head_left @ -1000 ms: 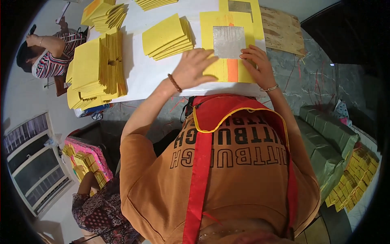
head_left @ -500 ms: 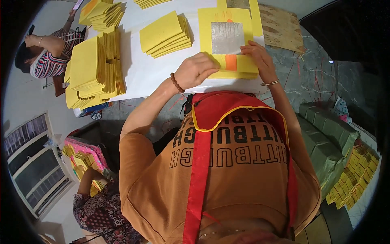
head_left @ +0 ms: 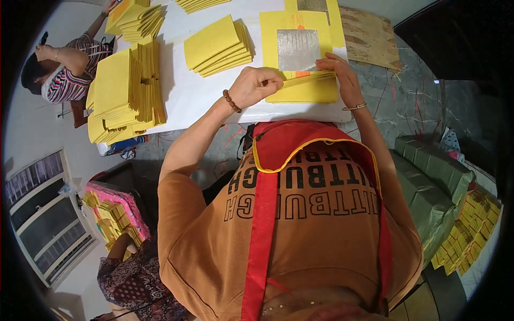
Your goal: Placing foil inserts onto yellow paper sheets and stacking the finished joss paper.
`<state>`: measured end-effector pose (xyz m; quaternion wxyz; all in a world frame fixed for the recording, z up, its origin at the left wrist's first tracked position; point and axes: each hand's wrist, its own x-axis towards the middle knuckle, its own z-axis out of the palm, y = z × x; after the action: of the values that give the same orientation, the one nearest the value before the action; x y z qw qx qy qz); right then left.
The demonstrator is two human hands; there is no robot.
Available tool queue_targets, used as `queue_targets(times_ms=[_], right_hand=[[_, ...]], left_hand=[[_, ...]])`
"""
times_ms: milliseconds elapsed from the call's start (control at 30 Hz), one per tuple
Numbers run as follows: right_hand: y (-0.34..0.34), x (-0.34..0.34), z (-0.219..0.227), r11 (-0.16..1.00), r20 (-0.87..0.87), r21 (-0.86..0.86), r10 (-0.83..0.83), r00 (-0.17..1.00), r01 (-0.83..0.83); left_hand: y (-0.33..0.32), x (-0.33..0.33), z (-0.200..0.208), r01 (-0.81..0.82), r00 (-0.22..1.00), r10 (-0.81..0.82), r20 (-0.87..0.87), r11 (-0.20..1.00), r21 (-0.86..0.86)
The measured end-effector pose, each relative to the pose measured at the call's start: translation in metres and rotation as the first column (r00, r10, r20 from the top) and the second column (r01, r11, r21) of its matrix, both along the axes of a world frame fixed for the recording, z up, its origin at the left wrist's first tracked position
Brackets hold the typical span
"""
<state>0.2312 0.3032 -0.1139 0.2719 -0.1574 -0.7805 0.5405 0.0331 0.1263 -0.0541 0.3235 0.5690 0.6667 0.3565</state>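
Note:
A yellow paper sheet (head_left: 271,32) with a silver square (head_left: 297,49) and orange marks lies on a stack of yellow paper at the table's near edge. My left hand (head_left: 252,88) is closed in a pinch on the left end of its near edge, which is raised and folded back toward the silver square. At the right side, my right hand (head_left: 342,79) has its fingers stretched over the sheet. Their tips touch down near the square's lower right corner; its thumb is mostly hidden. Under the raised strip a plain yellow surface (head_left: 302,95) shows.
Folded yellow paper stacks (head_left: 217,45) stand on the white table (head_left: 179,80), with a taller pile (head_left: 120,88) at the left. Another person in stripes (head_left: 69,75) sits at far left, and one in a patterned top (head_left: 131,283) at lower left. Green wrapped bundles (head_left: 428,187) lie right.
The sheet's near edge has come up and away from me, now covering most of the orange patch. My left hand moved slightly left and up with it; my right hand barely moved.

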Motion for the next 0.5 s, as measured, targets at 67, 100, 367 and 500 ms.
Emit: queue_targets(times_ms=[67,100,367,500], right_hand=[[-0.0002,0.0,0.0003,1.0,0.003,0.004,-0.006,1.0,0.006],[-0.0002,0.0002,0.0011,1.0,-0.003,0.02,0.003,1.0,-0.003],[0.0055,0.0043,-0.0075,0.998,-0.034,-0.018,0.056,0.998,-0.057],[0.0056,0.0044,-0.0057,0.997,-0.035,-0.011,0.07,0.997,-0.07]], left_hand=[[0.0009,-0.0019,-0.0007,-0.003,0.999,0.004,0.039,1.0,-0.023],[0.0014,-0.0029,-0.0015,-0.003,0.998,0.007,0.07,0.998,-0.059],[0.0049,-0.0037,0.0047,0.005,0.985,0.021,0.174,0.988,-0.152],[0.007,-0.0047,0.0072,0.007,0.982,0.033,0.184,0.977,-0.213]])
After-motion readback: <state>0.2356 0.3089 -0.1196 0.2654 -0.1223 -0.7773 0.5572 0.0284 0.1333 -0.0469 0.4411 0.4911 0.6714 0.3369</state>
